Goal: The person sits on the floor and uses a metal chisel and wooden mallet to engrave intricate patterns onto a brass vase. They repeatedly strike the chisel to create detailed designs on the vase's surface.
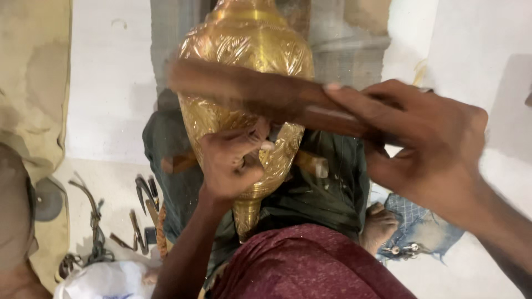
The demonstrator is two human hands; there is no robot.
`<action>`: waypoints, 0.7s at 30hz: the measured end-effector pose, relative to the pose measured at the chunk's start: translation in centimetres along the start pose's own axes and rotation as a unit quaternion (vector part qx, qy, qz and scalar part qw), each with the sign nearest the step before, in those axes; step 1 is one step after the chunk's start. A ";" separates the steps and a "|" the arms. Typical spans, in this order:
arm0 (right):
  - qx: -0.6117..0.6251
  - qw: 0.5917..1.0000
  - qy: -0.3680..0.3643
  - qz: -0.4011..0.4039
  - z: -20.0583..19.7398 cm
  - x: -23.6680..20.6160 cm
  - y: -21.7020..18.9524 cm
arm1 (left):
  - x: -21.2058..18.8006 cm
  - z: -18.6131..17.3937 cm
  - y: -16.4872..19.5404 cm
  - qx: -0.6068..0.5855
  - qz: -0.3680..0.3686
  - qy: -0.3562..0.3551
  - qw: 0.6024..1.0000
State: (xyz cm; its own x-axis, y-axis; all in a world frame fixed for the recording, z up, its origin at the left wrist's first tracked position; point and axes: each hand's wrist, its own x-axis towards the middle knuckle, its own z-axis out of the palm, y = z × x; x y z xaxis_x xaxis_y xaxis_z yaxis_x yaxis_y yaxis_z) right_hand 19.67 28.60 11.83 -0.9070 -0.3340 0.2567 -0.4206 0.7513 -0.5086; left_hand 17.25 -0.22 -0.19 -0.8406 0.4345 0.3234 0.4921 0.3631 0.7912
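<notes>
The brass vessel (244, 66) lies across my lap on dark green cloth (327, 194), its bulbous body engraved with leaf patterns and its narrow stem pointing toward me. My left hand (233, 163) is clenched around a small tool pressed against the vessel's lower body. My right hand (426, 147) grips a wooden mallet (260, 94), blurred, across the front of the vessel.
</notes>
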 end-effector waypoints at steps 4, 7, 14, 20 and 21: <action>0.136 0.988 0.055 0.045 -0.2 0.2 -0.3 | 0.1 0.0 -0.2 -0.080 -0.008 0.007 0.997; -0.007 0.999 0.034 -0.007 -0.1 -0.5 -0.6 | 0.3 0.1 -0.3 -0.017 -0.011 -0.008 1.000; -0.065 0.997 -0.036 0.027 1.0 -2.5 0.9 | 0.3 -0.2 -0.2 -0.022 0.002 -0.019 1.000; 0.112 0.985 0.081 0.101 2.3 -4.2 2.6 | 0.8 -0.6 0.0 -0.009 0.010 -0.044 0.999; 0.072 0.994 0.043 0.074 2.4 -4.5 2.7 | 0.9 -0.6 0.0 -0.005 0.013 -0.046 0.999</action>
State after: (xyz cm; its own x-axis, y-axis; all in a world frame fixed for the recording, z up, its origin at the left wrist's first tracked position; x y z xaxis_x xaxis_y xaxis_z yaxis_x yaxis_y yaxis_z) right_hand 22.54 30.73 7.39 -0.9567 -0.1707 0.2358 -0.2864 0.6972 -0.6572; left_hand 16.41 -0.32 0.41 -0.8027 0.5180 0.2954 0.5114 0.3431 0.7879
